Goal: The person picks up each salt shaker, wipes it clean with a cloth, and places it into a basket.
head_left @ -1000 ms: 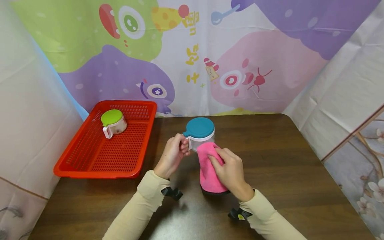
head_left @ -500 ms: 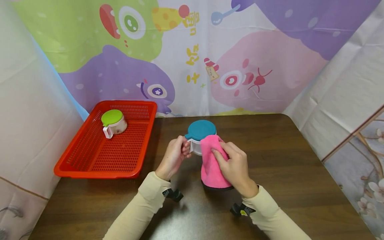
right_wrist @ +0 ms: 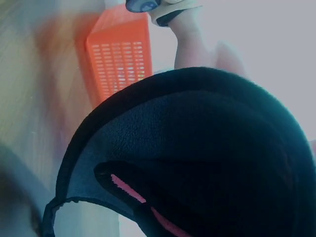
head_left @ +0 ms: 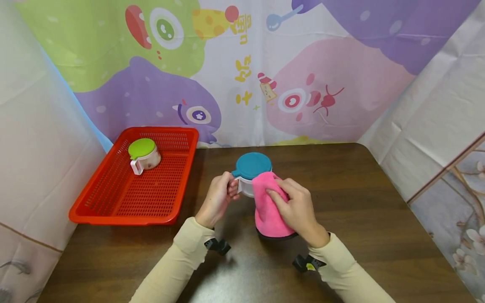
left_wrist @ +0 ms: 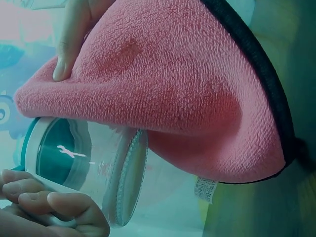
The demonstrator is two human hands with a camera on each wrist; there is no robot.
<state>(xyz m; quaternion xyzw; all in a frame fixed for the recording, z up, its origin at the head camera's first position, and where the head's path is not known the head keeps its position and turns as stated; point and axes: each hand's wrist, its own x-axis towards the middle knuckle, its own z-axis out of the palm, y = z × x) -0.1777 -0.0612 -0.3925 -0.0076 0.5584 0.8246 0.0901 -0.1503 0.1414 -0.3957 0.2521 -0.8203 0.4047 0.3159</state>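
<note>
Blue lid (head_left: pixel 253 164) uppermost, the clear jar (head_left: pixel 247 187) sits near the middle of my head view, roughly upright; I can't tell whether its base touches the table (head_left: pixel 348 210). Its handle (head_left: pixel 240 184) juts toward eight o'clock, where my left hand (head_left: pixel 219 197), the nearer one, curls its fingers around it. From my right hand (head_left: pixel 299 206), pinching a pink cloth (head_left: pixel 267 208) against the jar's side, the jar lies at ten o'clock. Farther out at nine, I see the red basket (head_left: pixel 121 219) holding a green-lidded jar (head_left: pixel 147 156).
</note>
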